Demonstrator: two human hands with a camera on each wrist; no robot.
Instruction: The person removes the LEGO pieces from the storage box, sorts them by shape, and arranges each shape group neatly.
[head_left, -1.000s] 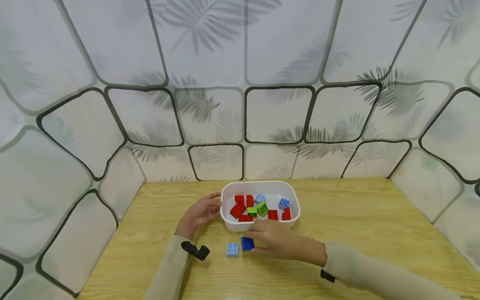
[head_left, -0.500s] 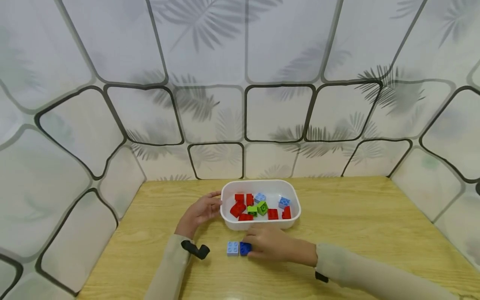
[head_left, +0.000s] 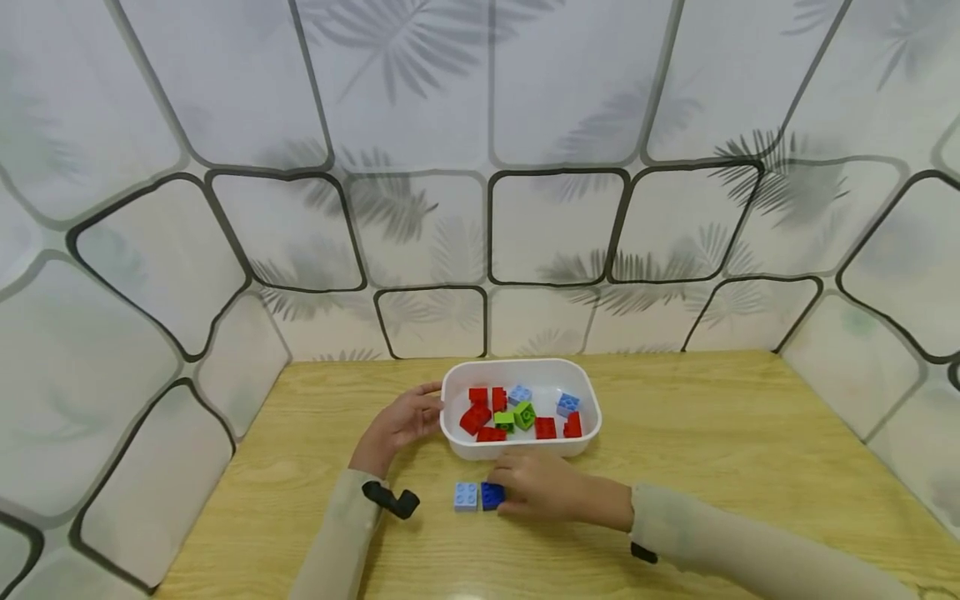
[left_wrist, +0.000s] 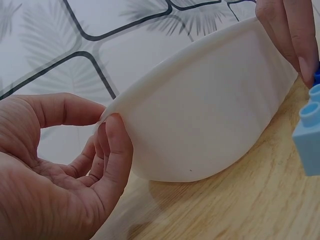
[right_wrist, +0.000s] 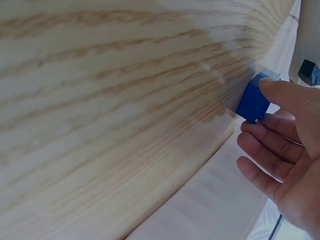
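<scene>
Right hand (head_left: 542,487) pinching a dark blue brick (head_left: 492,497) at lower centre, left hand (head_left: 402,423) gripping the rim of a white bin (head_left: 467,450).
In the head view the right fingers cover the dark blue brick's right side; a light blue brick (head_left: 466,497) sits just beside it, to its left. The bin's near wall partly hides the lowest red brick (head_left: 491,435). At the left wrist view's right edge, the light blue brick is cut off and the dark blue one is a sliver; the right wrist view crops the right hand.
</scene>
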